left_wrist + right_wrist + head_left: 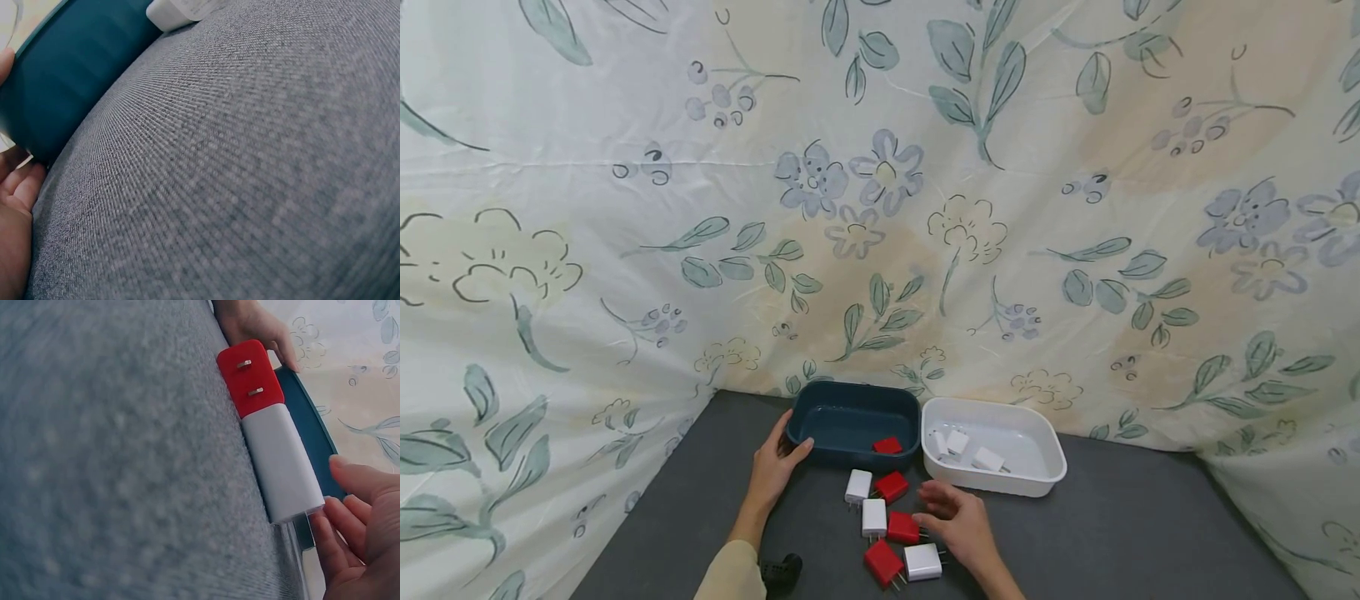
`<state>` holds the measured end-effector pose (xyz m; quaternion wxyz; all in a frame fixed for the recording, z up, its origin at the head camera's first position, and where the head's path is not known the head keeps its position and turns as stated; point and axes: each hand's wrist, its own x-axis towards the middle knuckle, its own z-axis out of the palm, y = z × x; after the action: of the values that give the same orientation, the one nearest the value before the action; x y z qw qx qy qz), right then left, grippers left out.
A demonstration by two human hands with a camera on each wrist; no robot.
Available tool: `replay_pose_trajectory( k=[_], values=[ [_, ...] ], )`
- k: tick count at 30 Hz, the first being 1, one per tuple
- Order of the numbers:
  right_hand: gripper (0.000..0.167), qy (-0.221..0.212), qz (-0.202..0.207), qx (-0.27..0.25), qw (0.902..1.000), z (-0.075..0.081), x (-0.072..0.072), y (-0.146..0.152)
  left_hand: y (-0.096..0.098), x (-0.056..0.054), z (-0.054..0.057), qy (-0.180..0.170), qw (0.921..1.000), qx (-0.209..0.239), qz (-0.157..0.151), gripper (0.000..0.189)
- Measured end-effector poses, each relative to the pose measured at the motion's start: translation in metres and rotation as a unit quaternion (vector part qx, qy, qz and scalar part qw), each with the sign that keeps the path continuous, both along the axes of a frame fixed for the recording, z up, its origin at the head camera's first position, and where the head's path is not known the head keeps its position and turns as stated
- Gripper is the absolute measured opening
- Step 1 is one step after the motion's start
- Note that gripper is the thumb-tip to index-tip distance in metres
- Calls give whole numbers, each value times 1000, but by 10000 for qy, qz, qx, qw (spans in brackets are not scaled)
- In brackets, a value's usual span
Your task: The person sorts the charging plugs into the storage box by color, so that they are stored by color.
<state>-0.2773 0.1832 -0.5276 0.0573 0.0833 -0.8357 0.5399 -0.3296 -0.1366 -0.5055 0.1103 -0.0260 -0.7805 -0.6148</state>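
My left hand point(772, 467) grips the left end of a dark teal bin point(853, 458), thumb at the front and fingers along its side. In the left wrist view, fingertips point(28, 184) touch its lower edge. A red charger plug point(887, 446) lies inside. My right hand point(958, 523) hovers by the loose plugs, fingers loosely bent, nothing seen between them. Nearest are a red plug point(903, 527) and a white plug point(922, 562). Other plugs lie close by: two red point(892, 486) and two white point(874, 518). In the right wrist view a white plug point(281, 464) is beside the fingers.
A white bin point(1000, 479) with a few white plugs point(988, 459) stands right against the teal bin. Near the front edge, by the left sleeve, lies a black object point(781, 573). Floral cloth point(880, 333) hangs behind the dark table point(1112, 533).
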Motion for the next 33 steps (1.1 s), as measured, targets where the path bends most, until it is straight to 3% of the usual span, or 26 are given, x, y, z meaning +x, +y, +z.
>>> replay_pose_trajectory(
  k=[14, 21, 26, 33],
  values=[
    [51, -328, 896, 135, 9953, -6, -5, 6, 1, 1, 1, 48, 9999, -130, 69, 74],
    [50, -385, 1063, 132, 9935, -7, -5, 8, 1, 1, 1, 35, 9999, -110, 61, 74],
    [48, -285, 918, 155, 9952, -6, -4, 8, 0, 0, 0, 44, 9999, -92, 39, 75],
    [51, -442, 867, 59, 9952, -7, -3, 8, -4, -27, -39, 143, 9996, -64, 215, 75]
  ],
)
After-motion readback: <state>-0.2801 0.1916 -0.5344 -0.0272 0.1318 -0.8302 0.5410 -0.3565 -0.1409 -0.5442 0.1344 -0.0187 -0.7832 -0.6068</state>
